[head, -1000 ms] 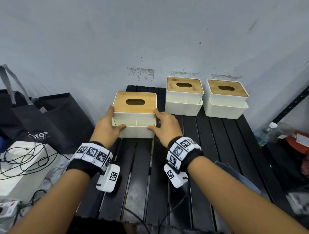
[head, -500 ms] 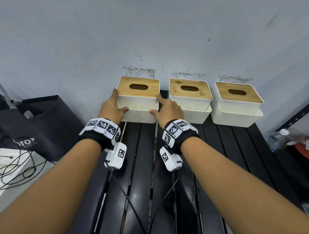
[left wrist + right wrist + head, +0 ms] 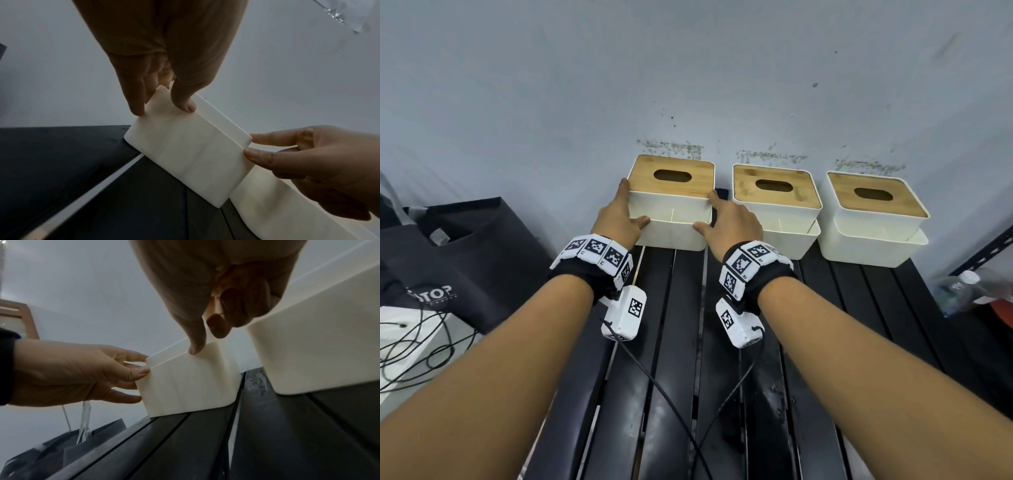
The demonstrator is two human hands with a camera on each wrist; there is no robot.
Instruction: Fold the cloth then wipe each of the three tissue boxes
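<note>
I have both hands on the leftmost tissue box (image 3: 670, 219), which sits at the back of the black slatted surface (image 3: 681, 342) against the grey wall (image 3: 688, 68). My left hand (image 3: 616, 219) grips its left end, thumb hooked on the front rim of the lower tray and fingers running along the side up to the bamboo lid (image 3: 671, 176). My right hand (image 3: 732, 224) grips the right end the same way, thumb on the front and fingers reaching into the narrow gap beside the middle tissue box (image 3: 779, 212). From the left wrist view, the fingertips (image 3: 136, 110) press the box's end wall and the thumb lies across the seam between upper shell and tray. The right tissue box (image 3: 873, 219) stands just beside the middle one, all three in a row along the wall. I cannot see the cloth in any view. A black bag (image 3: 458, 260) sits left of the surface, and a plastic bottle (image 3: 959, 287) lies to the right.
</note>
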